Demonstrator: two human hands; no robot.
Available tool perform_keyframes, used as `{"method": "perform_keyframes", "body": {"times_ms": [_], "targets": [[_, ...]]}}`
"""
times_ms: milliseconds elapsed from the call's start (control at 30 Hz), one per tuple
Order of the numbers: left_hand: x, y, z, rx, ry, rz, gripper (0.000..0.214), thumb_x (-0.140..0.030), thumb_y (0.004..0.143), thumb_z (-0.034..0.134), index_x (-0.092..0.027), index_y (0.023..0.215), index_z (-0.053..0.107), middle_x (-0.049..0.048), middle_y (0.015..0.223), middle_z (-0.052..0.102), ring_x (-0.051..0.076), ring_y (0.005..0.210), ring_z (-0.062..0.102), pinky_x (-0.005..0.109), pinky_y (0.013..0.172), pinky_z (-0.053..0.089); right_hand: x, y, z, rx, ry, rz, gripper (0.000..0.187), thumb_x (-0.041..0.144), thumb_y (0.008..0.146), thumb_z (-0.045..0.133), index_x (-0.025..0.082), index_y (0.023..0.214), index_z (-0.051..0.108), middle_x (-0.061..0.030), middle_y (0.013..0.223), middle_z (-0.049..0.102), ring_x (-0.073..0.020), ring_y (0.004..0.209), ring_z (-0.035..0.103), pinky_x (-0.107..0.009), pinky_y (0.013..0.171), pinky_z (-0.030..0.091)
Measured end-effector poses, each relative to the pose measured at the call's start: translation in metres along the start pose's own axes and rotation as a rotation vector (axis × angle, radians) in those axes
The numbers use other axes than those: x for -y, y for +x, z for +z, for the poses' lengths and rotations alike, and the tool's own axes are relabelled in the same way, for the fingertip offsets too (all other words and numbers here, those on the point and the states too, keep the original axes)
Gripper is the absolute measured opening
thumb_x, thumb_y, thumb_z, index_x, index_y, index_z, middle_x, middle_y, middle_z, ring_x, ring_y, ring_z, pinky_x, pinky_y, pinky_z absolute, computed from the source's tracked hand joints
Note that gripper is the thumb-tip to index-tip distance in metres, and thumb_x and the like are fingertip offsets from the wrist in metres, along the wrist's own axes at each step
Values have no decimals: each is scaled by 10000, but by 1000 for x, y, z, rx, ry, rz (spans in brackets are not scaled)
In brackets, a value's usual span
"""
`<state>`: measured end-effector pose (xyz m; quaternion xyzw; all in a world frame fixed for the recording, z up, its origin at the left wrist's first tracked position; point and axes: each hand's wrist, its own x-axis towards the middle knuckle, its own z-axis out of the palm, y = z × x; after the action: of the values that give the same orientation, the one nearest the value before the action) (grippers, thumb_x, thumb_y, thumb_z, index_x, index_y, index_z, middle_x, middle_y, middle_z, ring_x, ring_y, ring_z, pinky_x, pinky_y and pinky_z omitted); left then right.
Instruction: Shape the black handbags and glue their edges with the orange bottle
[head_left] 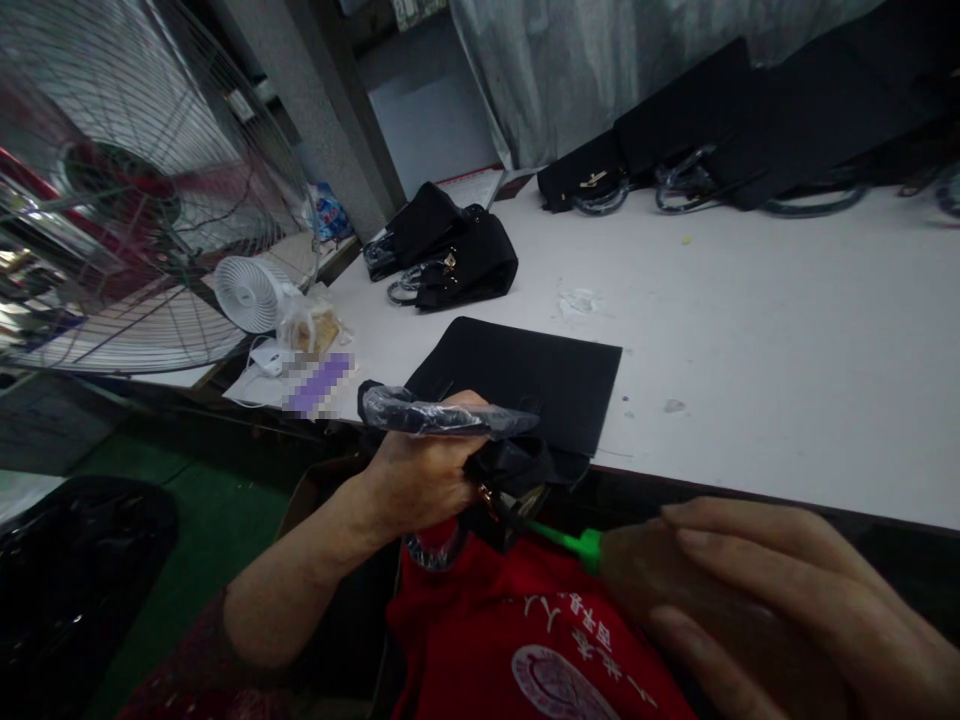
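Observation:
My left hand (427,470) is closed around a black handbag (525,385), near its plastic-wrapped handle (450,415). A flat black panel of the bag lies over the table's front edge. A second wrapped handle (436,548) hangs below, over the red apron. My right hand (795,580) grips a brown squeeze bottle (697,600) with a green nozzle (589,546). The thin nozzle tip points at the bag beside a small gold-coloured metal fitting (486,492); whether it touches cannot be seen.
Black handbags (469,255) lie at the table's back left, and several more (585,180) line its rear edge. A large caged fan (150,190) stands at the left, near a small white fan (251,293). The white table (787,350) extends right.

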<state>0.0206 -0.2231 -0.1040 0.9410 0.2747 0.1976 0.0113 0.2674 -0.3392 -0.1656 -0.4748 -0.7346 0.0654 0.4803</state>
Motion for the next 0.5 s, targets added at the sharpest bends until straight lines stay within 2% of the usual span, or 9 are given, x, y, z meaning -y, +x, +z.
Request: {"method": "perform_keyframes", "body": {"times_ms": [67, 233, 367, 433, 500], "targets": [[0, 0, 0, 8, 0, -2, 149, -140, 801, 500, -132, 900, 610, 81, 889, 650, 175, 828, 628, 317, 750, 580, 1, 0, 1, 23, 33, -57, 332, 280, 788, 649, 210, 1108, 593, -102, 1068, 625, -210, 869, 670, -251, 616, 601], [2, -1, 0, 8, -13, -7, 171, -155, 818, 506, -130, 950, 611, 80, 913, 649, 173, 854, 626, 317, 770, 577, 1, 2, 1, -8, 30, 50, 337, 249, 781, 650, 223, 1111, 587, -101, 1064, 622, -225, 869, 665, -279, 626, 605], [4, -2, 2, 9, -7, 18, 179, -160, 825, 522, -119, 975, 613, 86, 915, 653, 182, 874, 626, 327, 774, 578, 0, 3, -1, 55, 79, -90, 317, 277, 802, 628, 215, 1110, 583, -106, 1055, 622, -210, 882, 661, -234, 599, 603], [4, -2, 2, 9, -12, 0, 188, -159, 820, 530, -118, 982, 613, 91, 933, 649, 183, 881, 625, 336, 791, 576, 0, 2, -1, 29, 67, -41, 298, 270, 805, 622, 213, 1095, 585, -111, 1058, 608, -204, 886, 654, -230, 610, 601], [3, -2, 1, 12, -28, -16, 196, -152, 816, 527, -121, 989, 613, 90, 945, 646, 178, 879, 625, 334, 802, 574, 0, 0, 0, -15, 43, 71, 298, 242, 792, 637, 210, 1084, 590, -113, 1056, 599, -206, 890, 648, -242, 633, 598]]}}
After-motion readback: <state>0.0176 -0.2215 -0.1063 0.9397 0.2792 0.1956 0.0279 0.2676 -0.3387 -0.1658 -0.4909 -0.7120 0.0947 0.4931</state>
